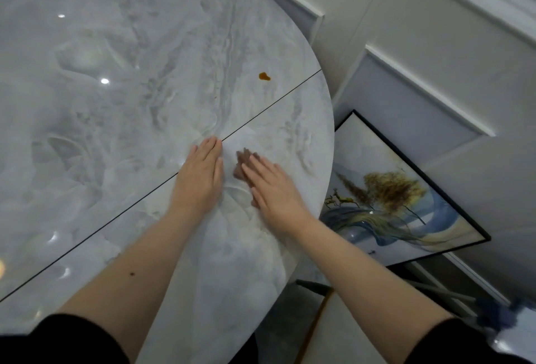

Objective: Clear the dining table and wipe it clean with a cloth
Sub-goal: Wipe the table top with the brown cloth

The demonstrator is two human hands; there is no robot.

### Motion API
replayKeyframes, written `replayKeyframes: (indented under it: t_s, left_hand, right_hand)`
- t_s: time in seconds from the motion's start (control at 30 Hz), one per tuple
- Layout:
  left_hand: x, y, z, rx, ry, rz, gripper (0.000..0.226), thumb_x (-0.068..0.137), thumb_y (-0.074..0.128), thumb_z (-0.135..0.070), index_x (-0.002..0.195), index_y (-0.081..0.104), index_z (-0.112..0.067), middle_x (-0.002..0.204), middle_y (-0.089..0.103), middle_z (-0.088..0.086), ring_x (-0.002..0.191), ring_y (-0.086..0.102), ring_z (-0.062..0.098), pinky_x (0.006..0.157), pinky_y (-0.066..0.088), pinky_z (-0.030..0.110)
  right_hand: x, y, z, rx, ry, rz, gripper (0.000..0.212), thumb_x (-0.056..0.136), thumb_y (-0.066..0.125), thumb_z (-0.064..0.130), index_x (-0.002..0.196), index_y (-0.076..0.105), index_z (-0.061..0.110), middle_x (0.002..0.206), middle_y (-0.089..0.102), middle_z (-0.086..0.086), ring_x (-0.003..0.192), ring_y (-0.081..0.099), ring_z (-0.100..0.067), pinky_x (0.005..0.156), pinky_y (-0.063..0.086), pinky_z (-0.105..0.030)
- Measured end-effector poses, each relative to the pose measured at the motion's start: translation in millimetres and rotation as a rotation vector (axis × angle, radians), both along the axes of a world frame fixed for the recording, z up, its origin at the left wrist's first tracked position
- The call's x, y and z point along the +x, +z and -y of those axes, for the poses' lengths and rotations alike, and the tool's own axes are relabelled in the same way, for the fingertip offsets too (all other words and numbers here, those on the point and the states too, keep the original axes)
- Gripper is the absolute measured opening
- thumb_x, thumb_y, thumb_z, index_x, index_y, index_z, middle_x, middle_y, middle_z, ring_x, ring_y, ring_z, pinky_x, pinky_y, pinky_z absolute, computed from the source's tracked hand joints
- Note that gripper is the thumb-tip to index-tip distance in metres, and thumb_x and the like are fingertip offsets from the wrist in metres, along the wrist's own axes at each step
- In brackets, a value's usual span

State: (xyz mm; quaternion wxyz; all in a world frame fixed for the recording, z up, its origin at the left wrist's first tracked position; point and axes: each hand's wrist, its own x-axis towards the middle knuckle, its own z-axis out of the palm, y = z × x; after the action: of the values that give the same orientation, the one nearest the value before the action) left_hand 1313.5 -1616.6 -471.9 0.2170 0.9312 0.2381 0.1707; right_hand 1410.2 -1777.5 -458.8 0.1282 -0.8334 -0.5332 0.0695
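The glossy grey marble dining table (116, 102) fills the left and middle of the view. A thin dark seam runs diagonally across it. A small brown spill (264, 76) lies near the table's right edge, beyond the seam. My left hand (200, 178) rests palm down on the table across the seam, fingers straight and together. My right hand (275, 189) is palm down beside it, a little blurred, with a brownish reflection off its fingertips. Neither hand visibly holds anything. I cannot tell whether the pale patch between the hands is a thin cloth.
A framed picture (391, 195) of trees and a deer leans on the white panelled wall (435, 59) to the right of the table. A chair (333, 320) stands below the table's rounded edge. Something blue and fluffy on a pole (499, 314) lies at the lower right.
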Motion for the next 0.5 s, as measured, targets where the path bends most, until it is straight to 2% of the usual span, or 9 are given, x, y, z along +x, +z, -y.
replayKeyframes:
  t_s: [0.07,0.17,0.27,0.33,0.4,0.5]
  left_hand:
    - [-2,3,-1,-0.063,0.004,0.026,0.054,0.095,0.024,-0.027,0.135,0.046,0.001,0.144,0.044,0.013,0.137,0.036,0.021,0.117,0.015,0.032]
    - [-6,5,-4,-0.052,-0.048,-0.012,0.054,0.095,0.023,-0.026,0.133,0.047,0.005,0.142,0.045,0.018,0.136,0.038,0.027,0.116,0.02,0.04]
    - [-12,3,0,0.021,-0.081,-0.085,0.06,0.094,0.018,-0.029,0.13,0.049,0.007,0.138,0.049,0.021,0.133,0.041,0.032,0.11,0.026,0.047]
    - [-17,1,4,0.031,-0.063,-0.104,0.061,0.093,0.018,-0.03,0.132,0.048,0.005,0.14,0.046,0.02,0.134,0.04,0.031,0.111,0.025,0.047]
    - [-20,0,7,0.033,-0.059,-0.113,0.062,0.092,0.017,-0.032,0.135,0.044,0.003,0.144,0.042,0.018,0.137,0.035,0.03,0.114,0.021,0.046]
    - [-20,-1,8,0.034,-0.065,-0.11,0.057,0.094,0.02,-0.028,0.138,0.041,0.002,0.147,0.038,0.016,0.14,0.031,0.028,0.116,0.018,0.044]
  right_hand:
    - [-28,4,17,-0.023,0.03,-0.001,0.049,0.099,0.028,0.029,0.147,0.029,0.021,0.157,0.015,0.005,0.145,0.009,-0.011,0.118,0.001,-0.03]
    - [-69,4,45,-0.079,0.147,-0.001,0.049,0.1,0.028,0.03,0.148,0.025,0.022,0.158,0.012,0.004,0.146,0.005,-0.013,0.118,-0.008,-0.03]
    - [-75,3,65,-0.094,0.309,0.008,0.049,0.098,0.033,0.029,0.146,0.031,0.021,0.156,0.023,0.0,0.145,0.017,-0.017,0.119,0.007,-0.035]
    - [-48,4,65,-0.145,0.326,0.034,0.055,0.095,0.044,0.025,0.147,0.029,0.022,0.157,0.02,0.0,0.146,0.015,-0.016,0.119,0.01,-0.038]
    - [-15,8,61,-0.14,0.15,0.037,0.059,0.093,0.049,0.021,0.148,0.027,0.021,0.158,0.016,-0.002,0.146,0.014,-0.017,0.119,0.012,-0.04]
    - [11,11,49,-0.095,-0.228,-0.003,0.05,0.101,0.034,0.022,0.149,0.022,0.022,0.159,0.01,0.001,0.147,0.007,-0.015,0.121,0.004,-0.038]
